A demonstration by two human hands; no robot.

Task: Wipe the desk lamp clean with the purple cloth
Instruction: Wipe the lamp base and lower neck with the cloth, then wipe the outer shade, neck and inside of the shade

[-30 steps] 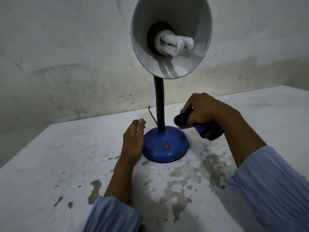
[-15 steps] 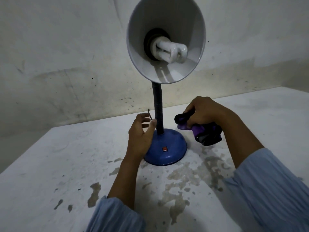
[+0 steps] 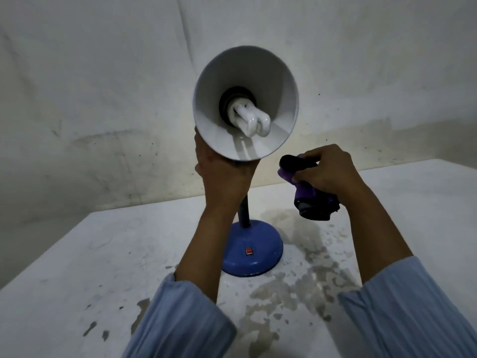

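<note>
Lamp steadied, cloth ready, wiping not yet under way.

Head view: your left hand (image 3: 222, 174) cups the underside of the desk lamp (image 3: 245, 104) shade, fingers wrapped around the back of it where it meets the neck. Your right hand (image 3: 325, 171) hovers just right of the shade's lower rim, fingers closed around the bunched purple cloth (image 3: 307, 195), which is not touching the lamp. The lamp's blue base stands on the stained counter (image 3: 90, 267), directly below the shade. Judging from this 1 view, no surface looks wiped; shade, bulb, neck and base all seem left to do.
</note>
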